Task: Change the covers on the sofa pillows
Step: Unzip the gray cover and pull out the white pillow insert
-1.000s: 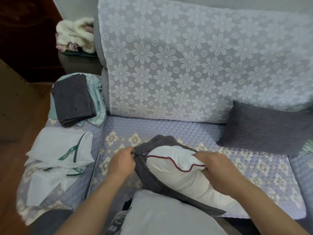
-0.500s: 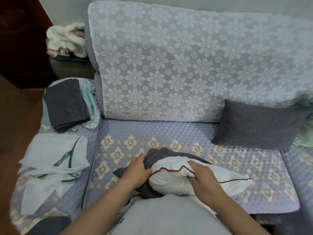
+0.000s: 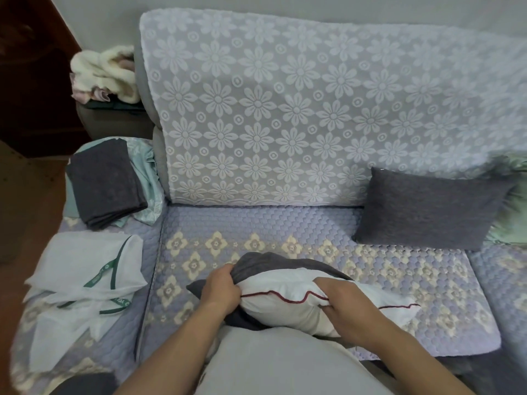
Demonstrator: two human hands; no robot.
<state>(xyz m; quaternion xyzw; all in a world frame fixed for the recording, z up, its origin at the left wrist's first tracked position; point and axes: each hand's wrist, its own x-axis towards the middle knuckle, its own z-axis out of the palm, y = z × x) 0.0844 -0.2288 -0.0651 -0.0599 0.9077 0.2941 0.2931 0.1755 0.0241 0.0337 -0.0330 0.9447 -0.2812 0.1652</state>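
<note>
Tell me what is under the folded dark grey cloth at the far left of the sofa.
Under the folded dark grey cloth lies a pale green fabric, its edges showing around it. The cloth covers the middle of that fabric, so anything else beneath is hidden.

At the sofa seat's [image 3: 285,223] front edge, the left hand [image 3: 221,290] gripped a dark grey cover [image 3: 265,262] while the right hand [image 3: 340,302] clutched the white pillow [image 3: 282,306] half inside it. A grey-covered pillow [image 3: 427,209] leaned against the backrest towards the right, and folded grey covers [image 3: 105,181] lay at the back left corner.
</note>
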